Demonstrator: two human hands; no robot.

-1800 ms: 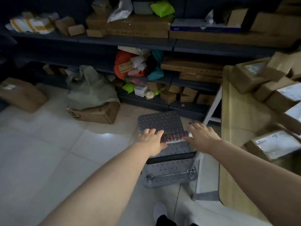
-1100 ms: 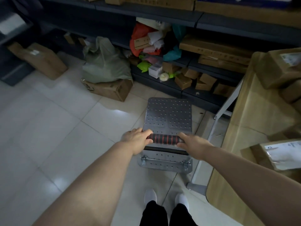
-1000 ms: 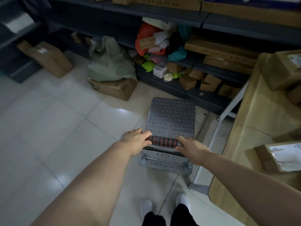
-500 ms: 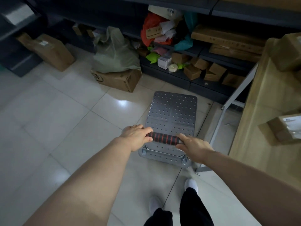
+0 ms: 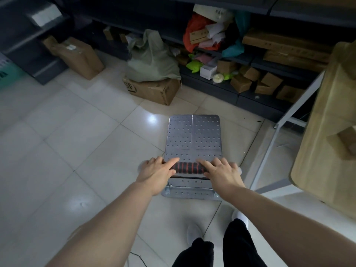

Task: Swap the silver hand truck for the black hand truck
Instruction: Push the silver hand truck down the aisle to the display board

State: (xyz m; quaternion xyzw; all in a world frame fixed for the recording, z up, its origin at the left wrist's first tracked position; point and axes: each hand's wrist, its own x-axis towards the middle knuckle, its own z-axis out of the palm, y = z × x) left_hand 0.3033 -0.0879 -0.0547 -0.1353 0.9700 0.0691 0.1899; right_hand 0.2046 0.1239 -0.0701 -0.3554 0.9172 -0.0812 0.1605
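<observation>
We have the silver hand truck (image 5: 193, 139) on the pale tiled floor (image 5: 67, 135) straight ahead of our feet. Its deck is a flat sheet of bright metal dotted with rows of small holes, with rounded far corners and a seam down the middle. Across the near end runs its handle (image 5: 188, 168), wrapped in a black grip ringed with red bands.

Our left hand (image 5: 157, 171) rests on the left end of the grip and our right hand (image 5: 221, 171) on the right end. On both, the fingers lie spread over the top of the bar rather than curled around it, so neither hand is clenched.

To the right, the white leg (image 5: 283, 135) of a wooden table (image 5: 325, 132) slants down near the deck's right edge, leaving only a narrow strip of floor. Ahead, a low dark shelf (image 5: 221, 89) full of small boxes stands beyond the deck's far edge. A cardboard box (image 5: 152, 89) under a green sack (image 5: 152, 58) sits to the front left. The left side is open tile.
</observation>
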